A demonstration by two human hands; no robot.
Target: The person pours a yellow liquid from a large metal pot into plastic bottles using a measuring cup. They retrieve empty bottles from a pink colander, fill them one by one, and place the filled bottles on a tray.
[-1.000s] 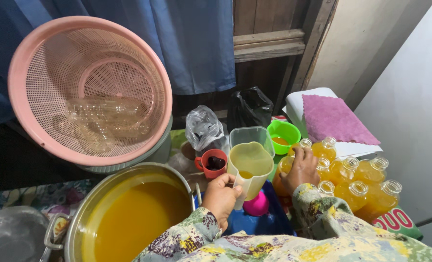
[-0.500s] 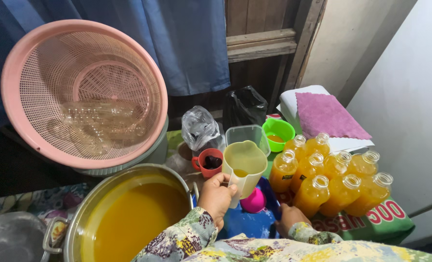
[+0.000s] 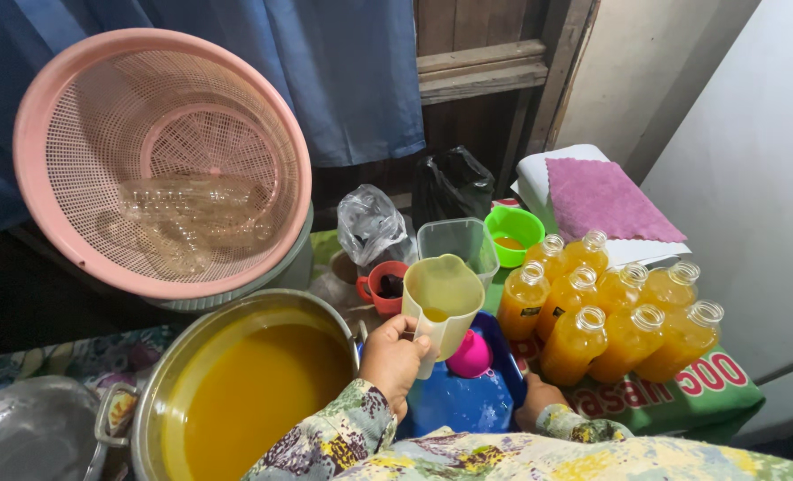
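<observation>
Our left hand (image 3: 395,359) is closed around the handle of a pale yellow plastic jug (image 3: 442,301), fingers curled tight, holding it upright with a little orange liquid showing at its bottom. Just left of that hand sits a big metal pot (image 3: 160,383) filled with orange liquid, and past the pot, farther left, a grey metal lid (image 3: 27,432). Directly under the jug and just right of the hand lies a pink funnel (image 3: 470,354) on a blue tray (image 3: 468,405). Our right hand (image 3: 539,399) rests at the right edge of that tray, low and mostly hidden by the floral sleeve, so we cannot tell whether its fingers are spread or closed. Beyond the right hand stands a cluster of open bottles (image 3: 610,316) filled with orange liquid. Ahead of the left hand we see a red mug (image 3: 380,287), a clear plastic container (image 3: 457,242) and a green bowl (image 3: 514,230). Up to the left leans a pink basket (image 3: 160,160) with empty clear bottles behind its mesh.
</observation>
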